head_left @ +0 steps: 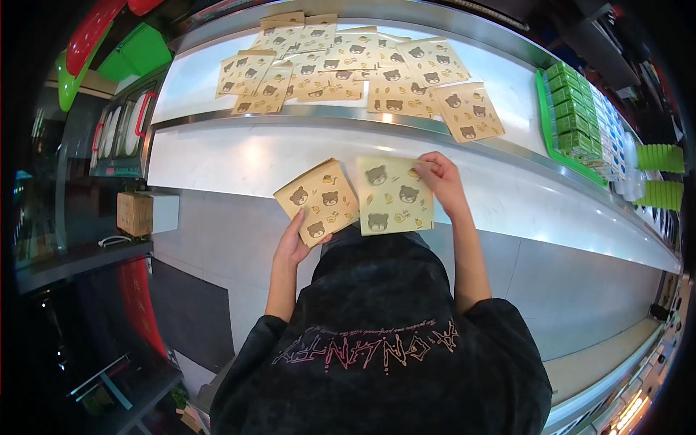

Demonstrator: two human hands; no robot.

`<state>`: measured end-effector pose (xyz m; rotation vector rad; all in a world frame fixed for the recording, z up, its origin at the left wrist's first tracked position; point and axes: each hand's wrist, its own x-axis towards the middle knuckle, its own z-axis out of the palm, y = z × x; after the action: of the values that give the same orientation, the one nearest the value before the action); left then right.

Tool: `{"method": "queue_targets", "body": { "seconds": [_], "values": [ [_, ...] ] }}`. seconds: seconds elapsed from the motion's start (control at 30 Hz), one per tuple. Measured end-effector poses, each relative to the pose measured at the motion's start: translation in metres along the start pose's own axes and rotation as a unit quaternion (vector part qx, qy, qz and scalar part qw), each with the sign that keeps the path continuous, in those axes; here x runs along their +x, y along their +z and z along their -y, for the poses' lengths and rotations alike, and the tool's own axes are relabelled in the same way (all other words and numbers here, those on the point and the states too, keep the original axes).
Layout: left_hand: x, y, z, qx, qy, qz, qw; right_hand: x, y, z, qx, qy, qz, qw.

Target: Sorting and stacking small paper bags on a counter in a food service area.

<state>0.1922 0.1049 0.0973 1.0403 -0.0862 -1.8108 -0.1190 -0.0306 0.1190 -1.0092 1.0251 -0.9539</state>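
Observation:
My left hand (pixel 295 239) grips a stack of brown paper bags (pixel 326 204) printed with bear heads, tilted in front of my body. Between the thumb and fingers of my right hand (pixel 439 176) is the upper right corner of a single paper bag (pixel 396 196), which looks paler and slightly see-through. The two lie side by side over the near edge of the white counter. Beyond them, many similar bags (pixel 356 49) lie overlapping on the raised white shelf. One bag (pixel 470 111) at the right end of that spread hangs over the shelf's metal edge.
A green tray (pixel 544 125) with stacked green packets (pixel 571 103) stands at the right, beside clear cups and green ribbed stacks (pixel 659 158). At the left is a dark cabinet (pixel 122 136) with red handles holding white plates. A metal strip (pixel 304 111) edges the raised shelf.

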Motion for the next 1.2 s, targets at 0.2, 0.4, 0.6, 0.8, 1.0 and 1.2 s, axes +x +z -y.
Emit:
{"method": "queue_targets", "body": {
  "seconds": [0.2, 0.4, 0.6, 0.8, 1.0, 1.2],
  "values": [
    [0.016, 0.022, 0.009, -0.016, -0.028, 0.112, 0.993, 0.001, 0.062, -0.011, -0.102, -0.022, 0.044, 0.994],
    [0.019, 0.038, 0.016, 0.070, -0.059, 0.082, 0.992, -0.004, 0.072, -0.037, -0.265, -0.190, -0.070, 0.943],
    [0.005, 0.046, 0.011, 0.002, -0.134, 0.118, 0.984, -0.015, 0.068, -0.032, -0.097, -0.010, 0.038, 0.994],
    [0.013, 0.036, 0.018, 0.078, -0.138, 0.116, 0.981, -0.007, 0.075, -0.018, -0.123, -0.142, 0.045, 0.981],
    [0.018, 0.047, 0.016, 0.134, -0.117, 0.119, 0.977, -0.002, 0.064, -0.035, -0.008, -0.032, 0.003, 0.999],
    [0.022, 0.055, 0.022, 0.166, -0.094, 0.092, 0.977, -0.005, 0.071, -0.034, -0.003, -0.091, -0.037, 0.995]
  ]
}}
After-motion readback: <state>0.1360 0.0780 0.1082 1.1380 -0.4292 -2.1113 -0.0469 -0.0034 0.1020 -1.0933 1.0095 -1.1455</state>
